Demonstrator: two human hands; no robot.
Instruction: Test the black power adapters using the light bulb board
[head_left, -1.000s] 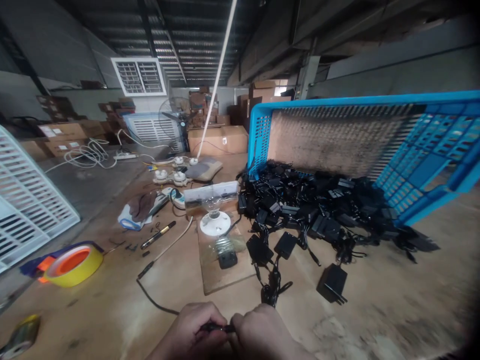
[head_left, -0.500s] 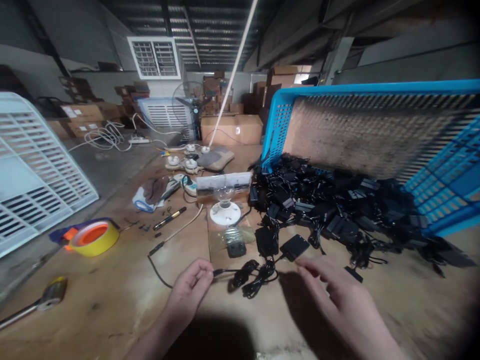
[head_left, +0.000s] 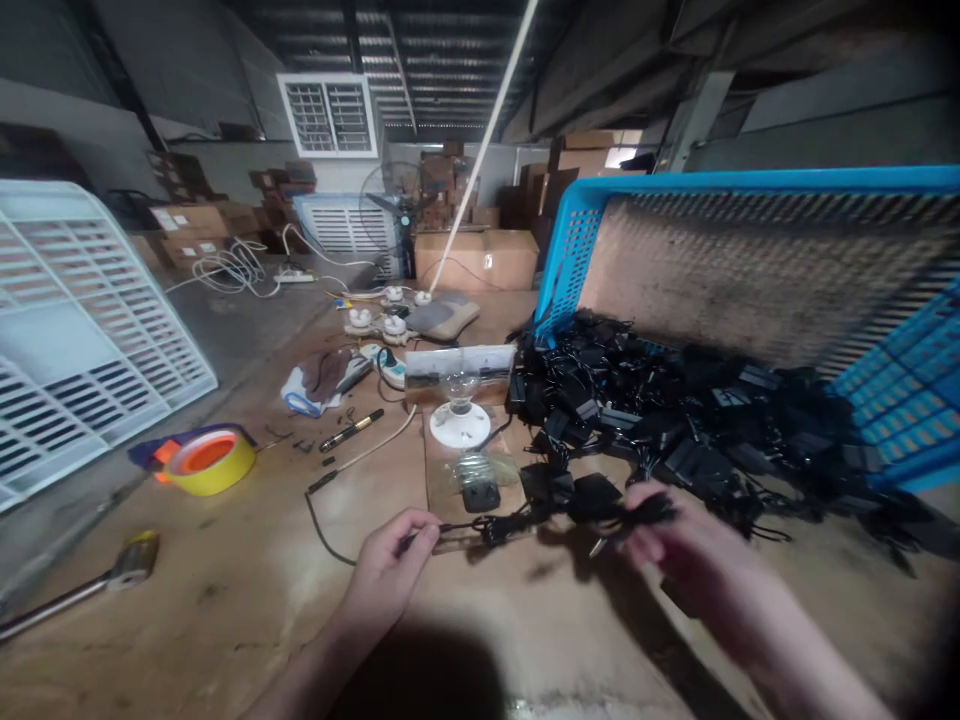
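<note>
My left hand [head_left: 396, 558] is closed, thumb and fingers pinching the end of a thin black cord [head_left: 456, 526]. That cord runs right into a coiled black cable [head_left: 495, 527]. Over on the right, my right hand [head_left: 690, 548] is closed around a bundled black cable [head_left: 651, 510], slightly blurred, with a metal-tipped plug [head_left: 598, 547] sticking out of it. Between the hands lies a flat black power adapter [head_left: 592, 494]. Just beyond them, a white lamp socket [head_left: 459, 428] carries a clear bulb [head_left: 460, 392], and a black plug block [head_left: 480, 494] sits in front of it under clear tape.
A tipped blue crate [head_left: 577, 200] stands at right behind a heap of black adapters [head_left: 697, 450]. At left lie yellow tape [head_left: 225, 475], a metal-headed tool [head_left: 135, 560], a pen [head_left: 352, 428] and a cloth [head_left: 324, 378]. A white crate [head_left: 97, 300] borders the left side.
My right hand has gone from empty to gripping a bundled black cable, lifted off the table. The left hand keeps its pinch on the cord. The view has shifted slightly left.
</note>
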